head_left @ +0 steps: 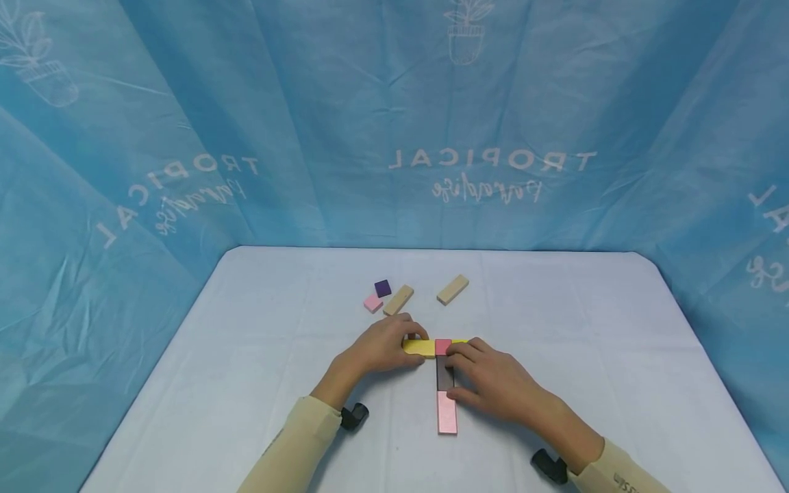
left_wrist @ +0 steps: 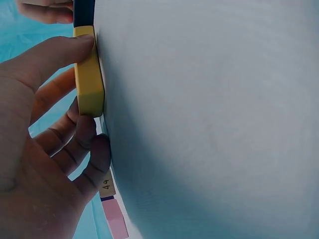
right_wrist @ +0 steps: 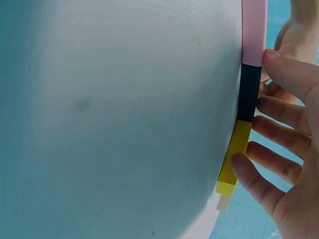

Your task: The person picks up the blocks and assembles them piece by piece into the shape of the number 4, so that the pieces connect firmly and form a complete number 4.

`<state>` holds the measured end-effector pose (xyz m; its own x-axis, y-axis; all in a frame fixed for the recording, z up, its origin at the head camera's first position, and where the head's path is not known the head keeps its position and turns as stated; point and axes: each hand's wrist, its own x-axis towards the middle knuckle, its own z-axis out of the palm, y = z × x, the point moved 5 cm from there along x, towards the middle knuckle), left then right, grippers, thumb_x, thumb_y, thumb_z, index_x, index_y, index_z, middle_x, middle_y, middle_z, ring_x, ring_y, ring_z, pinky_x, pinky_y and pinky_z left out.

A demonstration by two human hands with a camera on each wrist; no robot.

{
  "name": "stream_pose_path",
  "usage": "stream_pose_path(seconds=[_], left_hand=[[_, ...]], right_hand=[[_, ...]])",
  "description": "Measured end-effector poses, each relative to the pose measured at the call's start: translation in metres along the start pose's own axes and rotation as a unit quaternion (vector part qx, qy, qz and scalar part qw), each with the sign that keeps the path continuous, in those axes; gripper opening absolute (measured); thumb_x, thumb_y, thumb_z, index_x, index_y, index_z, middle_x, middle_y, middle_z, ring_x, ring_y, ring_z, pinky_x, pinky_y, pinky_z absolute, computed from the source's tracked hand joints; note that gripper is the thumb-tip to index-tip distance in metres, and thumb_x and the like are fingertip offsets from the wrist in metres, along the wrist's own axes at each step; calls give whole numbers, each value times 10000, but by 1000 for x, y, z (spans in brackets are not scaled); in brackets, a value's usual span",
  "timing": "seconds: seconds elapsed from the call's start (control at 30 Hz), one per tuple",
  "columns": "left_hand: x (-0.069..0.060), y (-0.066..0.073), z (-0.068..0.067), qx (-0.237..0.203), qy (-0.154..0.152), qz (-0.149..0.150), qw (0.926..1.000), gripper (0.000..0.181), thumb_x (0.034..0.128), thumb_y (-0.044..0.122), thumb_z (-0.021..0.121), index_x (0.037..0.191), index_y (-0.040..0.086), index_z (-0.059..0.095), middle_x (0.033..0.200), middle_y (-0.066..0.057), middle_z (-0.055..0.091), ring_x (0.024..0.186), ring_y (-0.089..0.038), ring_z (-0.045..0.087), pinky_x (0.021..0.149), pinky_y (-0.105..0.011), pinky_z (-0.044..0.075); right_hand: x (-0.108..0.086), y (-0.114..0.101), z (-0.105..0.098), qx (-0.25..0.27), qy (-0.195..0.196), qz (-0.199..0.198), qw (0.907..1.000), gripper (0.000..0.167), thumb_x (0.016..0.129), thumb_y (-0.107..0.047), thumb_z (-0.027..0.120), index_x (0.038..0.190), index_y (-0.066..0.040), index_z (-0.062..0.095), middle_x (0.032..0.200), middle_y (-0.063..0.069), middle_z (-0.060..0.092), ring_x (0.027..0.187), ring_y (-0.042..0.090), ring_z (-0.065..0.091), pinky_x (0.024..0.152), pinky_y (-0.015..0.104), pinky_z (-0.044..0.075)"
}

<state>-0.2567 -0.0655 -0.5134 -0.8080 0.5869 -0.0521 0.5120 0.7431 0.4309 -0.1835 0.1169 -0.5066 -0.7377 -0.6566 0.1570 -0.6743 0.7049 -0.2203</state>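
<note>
Blocks lie flat on the table in a T shape. Its crossbar has a yellow block (head_left: pixel 418 348) on the left, a small reddish-pink block (head_left: pixel 442 347) in the middle and another yellow block (right_wrist: pixel 234 159) on the right. Down the stem run a dark block (head_left: pixel 444 373) and a light pink block (head_left: pixel 446 414). My left hand (head_left: pixel 385 342) pinches the left yellow block between thumb and fingers. Against the stem and right yellow block rests my right hand (head_left: pixel 496 380), fingers spread and gently bent; its thumb touches the light pink block's edge.
Beyond the hands lie a dark purple block (head_left: pixel 383 288), a small pink block (head_left: pixel 372 303) and a plain wooden block (head_left: pixel 398 300) close together. Another wooden block (head_left: pixel 453 290) lies to their right. A blue curtain (head_left: pixel 345 137) hangs behind the white table (head_left: pixel 259 315).
</note>
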Motion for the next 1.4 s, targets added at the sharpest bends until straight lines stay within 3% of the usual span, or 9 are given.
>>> stream_pose_path(seconds=[1.4], left_hand=[[-2, 0, -1, -64, -54, -114, 9999, 335, 798, 375, 768, 1101, 252, 697, 923, 129, 547, 808, -79, 496, 715, -245, 437]], right_hand=[[1, 0, 0, 89, -93, 151, 9998, 471, 820, -535, 694, 1178, -233, 638, 1225, -109, 536, 1135, 101, 453, 853, 341, 496]])
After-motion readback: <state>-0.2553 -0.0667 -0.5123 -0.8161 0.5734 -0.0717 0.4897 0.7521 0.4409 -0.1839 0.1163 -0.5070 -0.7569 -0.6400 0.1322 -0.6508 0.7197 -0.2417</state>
